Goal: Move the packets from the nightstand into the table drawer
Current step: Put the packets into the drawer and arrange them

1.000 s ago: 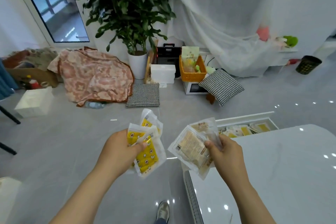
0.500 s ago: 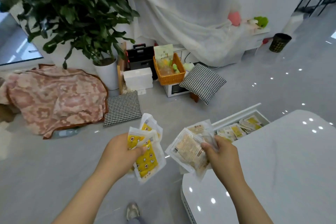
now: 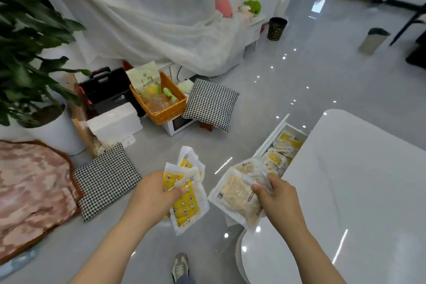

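My left hand [image 3: 151, 196] grips a fan of clear packets with yellow printed contents [image 3: 187, 205]. My right hand [image 3: 277, 196] holds a bunch of clear packets with beige contents [image 3: 235, 196], just off the white table's near corner. The white table [image 3: 355, 191] fills the lower right. Its drawer [image 3: 272, 136] stands pulled out on the far side, with several yellow and white packets [image 3: 282, 150] lying inside. Both hands hover over the grey floor, left of the drawer. The nightstand is not in view.
Two houndstooth cushions [image 3: 211, 104] [image 3: 106, 180] lie on the floor. An orange basket [image 3: 161, 104] sits on a white microwave. A potted plant [image 3: 30, 53], a white foam box [image 3: 115, 122] and a pink blanket [image 3: 30, 191] are at left. My shoe [image 3: 180, 266] shows below.
The view has swung right: plant and blanket slid left, and more of the table and drawer came into view. Both hands keep their packets in the same grip.
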`<state>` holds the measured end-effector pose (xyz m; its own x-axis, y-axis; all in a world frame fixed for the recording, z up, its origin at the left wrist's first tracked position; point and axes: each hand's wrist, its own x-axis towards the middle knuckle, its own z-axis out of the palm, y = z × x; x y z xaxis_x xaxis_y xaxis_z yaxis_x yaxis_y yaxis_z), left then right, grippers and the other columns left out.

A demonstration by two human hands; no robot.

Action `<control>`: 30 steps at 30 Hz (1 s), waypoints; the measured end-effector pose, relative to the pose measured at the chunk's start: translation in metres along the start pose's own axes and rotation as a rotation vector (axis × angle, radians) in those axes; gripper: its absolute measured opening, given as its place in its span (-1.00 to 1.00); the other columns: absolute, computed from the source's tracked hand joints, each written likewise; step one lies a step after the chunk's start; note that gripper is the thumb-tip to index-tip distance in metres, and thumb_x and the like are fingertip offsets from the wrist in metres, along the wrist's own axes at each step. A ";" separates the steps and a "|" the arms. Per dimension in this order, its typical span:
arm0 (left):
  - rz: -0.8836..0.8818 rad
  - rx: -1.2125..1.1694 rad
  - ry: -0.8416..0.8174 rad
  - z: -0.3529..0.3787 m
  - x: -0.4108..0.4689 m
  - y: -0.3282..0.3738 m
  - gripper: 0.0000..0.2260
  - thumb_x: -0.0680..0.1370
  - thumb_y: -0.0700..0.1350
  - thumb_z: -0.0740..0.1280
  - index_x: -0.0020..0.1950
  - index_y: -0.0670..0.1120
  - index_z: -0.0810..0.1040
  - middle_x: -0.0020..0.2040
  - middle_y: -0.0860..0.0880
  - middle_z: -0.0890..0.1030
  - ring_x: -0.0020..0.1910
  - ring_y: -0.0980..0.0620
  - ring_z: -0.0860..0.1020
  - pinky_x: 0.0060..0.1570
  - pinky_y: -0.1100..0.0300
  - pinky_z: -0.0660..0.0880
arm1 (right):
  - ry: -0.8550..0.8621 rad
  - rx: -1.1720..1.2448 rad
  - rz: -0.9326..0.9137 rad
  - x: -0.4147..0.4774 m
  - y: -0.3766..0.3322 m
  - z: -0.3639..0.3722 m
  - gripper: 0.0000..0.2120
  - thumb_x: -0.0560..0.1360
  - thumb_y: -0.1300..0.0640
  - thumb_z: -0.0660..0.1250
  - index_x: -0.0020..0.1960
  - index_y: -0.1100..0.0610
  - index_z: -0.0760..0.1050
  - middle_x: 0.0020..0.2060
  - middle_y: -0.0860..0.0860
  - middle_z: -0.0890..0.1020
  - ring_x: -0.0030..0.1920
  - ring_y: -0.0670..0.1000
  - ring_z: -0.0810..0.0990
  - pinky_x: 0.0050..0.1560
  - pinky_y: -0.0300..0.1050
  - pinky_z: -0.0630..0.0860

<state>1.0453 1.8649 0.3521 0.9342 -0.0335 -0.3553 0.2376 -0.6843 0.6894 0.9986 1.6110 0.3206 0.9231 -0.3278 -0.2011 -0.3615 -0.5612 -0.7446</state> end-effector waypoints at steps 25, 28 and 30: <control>0.291 0.332 -0.455 0.061 0.300 0.154 -0.90 0.46 -0.05 0.42 -0.04 0.05 0.61 -0.12 0.09 0.66 -0.14 0.15 0.62 -0.11 0.14 0.58 | 0.404 0.150 0.501 0.198 0.036 -0.031 -0.79 0.51 0.13 0.34 -0.27 0.16 0.44 -0.36 0.02 0.56 -0.35 -0.03 0.54 -0.40 -0.21 0.38; 0.349 0.356 -0.505 0.083 0.324 0.189 -0.93 0.46 -0.08 0.42 -0.08 0.04 0.61 -0.15 0.08 0.66 -0.15 0.17 0.61 -0.11 0.15 0.57 | 0.429 0.154 0.526 0.223 0.045 -0.049 -0.73 0.52 0.13 0.33 -0.32 0.03 0.36 -0.38 -0.06 0.51 -0.37 -0.12 0.48 -0.42 -0.31 0.28; 0.390 0.388 -0.537 0.099 0.338 0.209 -0.94 0.46 -0.09 0.41 -0.09 0.03 0.62 -0.17 0.08 0.67 -0.16 0.16 0.62 -0.09 0.12 0.58 | 0.452 0.169 0.549 0.234 0.051 -0.059 -0.71 0.53 0.13 0.33 -0.33 0.00 0.35 -0.39 -0.08 0.50 -0.38 -0.14 0.47 -0.42 -0.33 0.27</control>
<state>1.3846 1.6384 0.3139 0.6504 -0.6061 -0.4579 -0.2853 -0.7536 0.5922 1.1887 1.4609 0.2729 0.4574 -0.8303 -0.3184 -0.6974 -0.1128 -0.7077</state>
